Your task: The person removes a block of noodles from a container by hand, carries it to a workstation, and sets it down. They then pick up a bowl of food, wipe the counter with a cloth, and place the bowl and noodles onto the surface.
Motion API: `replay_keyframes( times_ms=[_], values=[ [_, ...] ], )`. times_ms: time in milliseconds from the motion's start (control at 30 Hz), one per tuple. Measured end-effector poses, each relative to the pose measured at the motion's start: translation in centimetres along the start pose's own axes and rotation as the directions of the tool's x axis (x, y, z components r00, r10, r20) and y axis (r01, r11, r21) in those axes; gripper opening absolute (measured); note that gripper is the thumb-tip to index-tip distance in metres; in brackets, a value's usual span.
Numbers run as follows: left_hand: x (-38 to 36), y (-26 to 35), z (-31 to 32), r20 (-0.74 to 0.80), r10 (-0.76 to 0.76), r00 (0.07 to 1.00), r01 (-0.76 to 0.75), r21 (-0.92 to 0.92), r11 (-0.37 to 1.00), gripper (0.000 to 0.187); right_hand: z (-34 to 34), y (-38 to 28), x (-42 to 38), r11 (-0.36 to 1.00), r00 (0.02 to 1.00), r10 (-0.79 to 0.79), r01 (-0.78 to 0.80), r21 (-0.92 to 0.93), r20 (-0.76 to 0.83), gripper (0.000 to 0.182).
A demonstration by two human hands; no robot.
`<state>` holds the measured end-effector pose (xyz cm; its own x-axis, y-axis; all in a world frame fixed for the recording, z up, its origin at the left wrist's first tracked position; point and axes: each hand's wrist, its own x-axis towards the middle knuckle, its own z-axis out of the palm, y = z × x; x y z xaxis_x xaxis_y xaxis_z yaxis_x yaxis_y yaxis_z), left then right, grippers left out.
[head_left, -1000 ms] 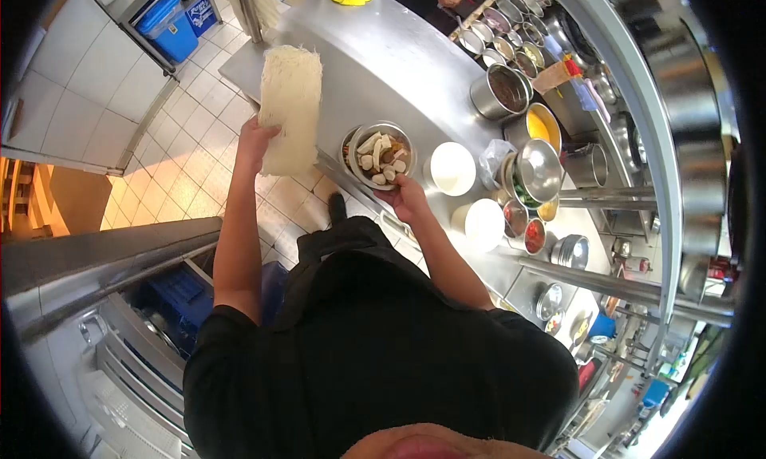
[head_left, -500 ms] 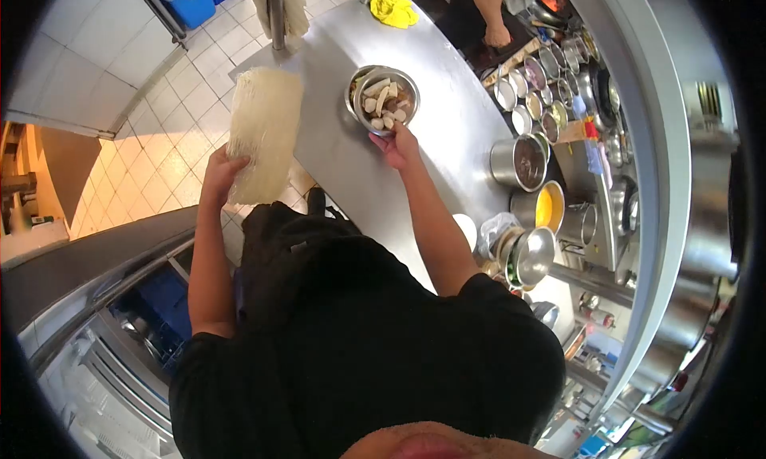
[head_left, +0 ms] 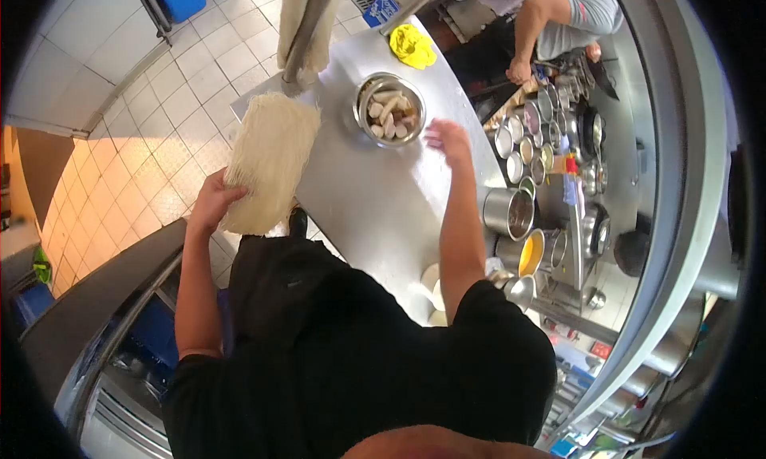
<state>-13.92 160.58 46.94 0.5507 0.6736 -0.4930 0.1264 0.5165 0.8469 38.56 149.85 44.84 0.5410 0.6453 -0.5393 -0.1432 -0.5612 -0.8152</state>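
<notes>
My left hand (head_left: 211,201) grips a flat, pale slab of dried rice noodles (head_left: 273,164) by its left edge, thumb on top. The slab stands out in front of my body, left of the steel table. On the table sits a metal bowl (head_left: 391,143). Pale pieces of food (head_left: 388,112), some round and some in strips, lie inside it; I cannot make out their kind. My right hand (head_left: 451,142) is just to the right of the bowl, apart from it, holding nothing. Its fingers reach towards the bowl and are slightly blurred.
A crumpled yellow cloth (head_left: 412,45) lies at the table's far end, near a metal post (head_left: 313,36). Along the right stand several small metal containers and a large pot (head_left: 508,213). Another person's arm (head_left: 527,40) is over there. Tiled floor (head_left: 152,187) runs on the left.
My right hand has let go of the bowl and moved right. My left hand still holds the noodle slab. The view has shifted, showing more of the other person.
</notes>
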Motion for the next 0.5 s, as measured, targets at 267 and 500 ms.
replay_keyframes(
  times_ms=[267,500],
  values=[
    [-0.6,-1.7,-0.2,-0.092,-0.028,0.995,0.024,-0.043,0.999,0.040,6.3,-7.7,20.2,0.089,0.542,-0.735,0.672,-0.735,0.408,0.037],
    [-2.4,-4.1,-0.2,-0.162,-0.084,0.983,0.061,-0.141,0.988,0.036,-4.2,0.3,16.7,0.072,0.620,-0.745,0.443,-0.894,0.247,0.038]
  ],
)
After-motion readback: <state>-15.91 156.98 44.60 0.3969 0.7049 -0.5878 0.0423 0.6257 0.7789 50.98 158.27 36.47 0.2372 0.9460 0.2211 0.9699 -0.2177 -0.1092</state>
